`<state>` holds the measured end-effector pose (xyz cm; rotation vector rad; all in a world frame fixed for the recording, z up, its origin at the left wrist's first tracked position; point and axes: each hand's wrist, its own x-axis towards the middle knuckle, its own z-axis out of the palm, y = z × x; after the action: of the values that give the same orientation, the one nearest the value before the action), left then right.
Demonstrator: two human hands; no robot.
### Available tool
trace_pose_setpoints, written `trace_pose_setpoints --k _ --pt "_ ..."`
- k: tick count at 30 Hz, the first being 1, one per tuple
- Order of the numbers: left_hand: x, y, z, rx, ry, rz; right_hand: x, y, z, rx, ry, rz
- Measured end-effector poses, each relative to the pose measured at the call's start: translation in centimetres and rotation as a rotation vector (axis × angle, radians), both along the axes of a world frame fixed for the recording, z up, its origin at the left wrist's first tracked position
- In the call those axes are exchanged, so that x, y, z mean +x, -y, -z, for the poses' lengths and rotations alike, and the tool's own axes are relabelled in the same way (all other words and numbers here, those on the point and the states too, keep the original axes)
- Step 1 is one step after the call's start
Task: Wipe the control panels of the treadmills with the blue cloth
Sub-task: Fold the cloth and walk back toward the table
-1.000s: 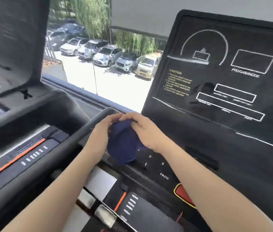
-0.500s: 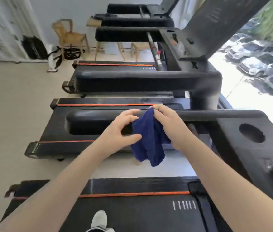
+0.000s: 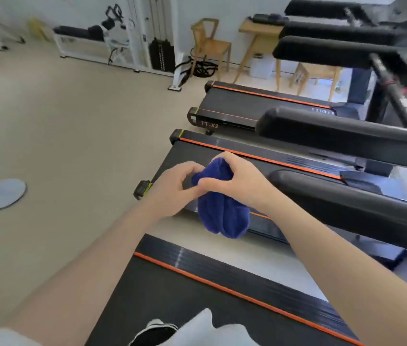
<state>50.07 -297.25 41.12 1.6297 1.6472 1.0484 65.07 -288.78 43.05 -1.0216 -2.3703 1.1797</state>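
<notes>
The blue cloth (image 3: 222, 208) hangs bunched in front of me, held in the air by both hands. My left hand (image 3: 172, 188) pinches its upper left edge between thumb and fingers. My right hand (image 3: 239, 181) curls over the top of the cloth and grips it. I stand on a treadmill belt (image 3: 197, 295) with an orange side stripe. No control panel is in view; only the decks and black handrails (image 3: 347, 196) of the neighbouring treadmills show.
Two more treadmill decks (image 3: 247, 103) lie ahead on the right with padded rails above them. A wooden chair (image 3: 209, 43), a wooden table (image 3: 259, 33) and a weight machine (image 3: 147, 33) stand at the far wall. A round grey disc (image 3: 2, 193) lies on the beige floor at left.
The view has swung left, away from the console and window toward the gym floor. Both hands stay on the cloth and have bunched it up tighter.
</notes>
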Motion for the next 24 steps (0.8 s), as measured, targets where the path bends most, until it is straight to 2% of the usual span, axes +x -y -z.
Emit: trace_pose_setpoints --k 3,6,15,19,24 --pt "-8.8 1.1 0.7 -0.059 -0.035 -0.132 -9.5 0.5 1.5 0.149 0.067 -0.113" --pt "-16.0 2.1 1.8 -0.111 -0.023 -0.265 -17.6 0.5 3.1 0.15 0.057 -0.2" --pt "-33.9 2.0 5.0 -0.179 0.084 -0.532 -38.1 -3.3 7.1 -0.172 0.115 -0.35" --pt "-42.6 0.0 6.1 -0.183 0.061 -0.579 -46.5 -5.8 8.8 -0.34 0.015 -0.258" --pt "-52.7 -3.4 6.7 -0.17 0.006 -0.585 -56.1 -9.0 9.6 -0.385 -0.092 -0.217"
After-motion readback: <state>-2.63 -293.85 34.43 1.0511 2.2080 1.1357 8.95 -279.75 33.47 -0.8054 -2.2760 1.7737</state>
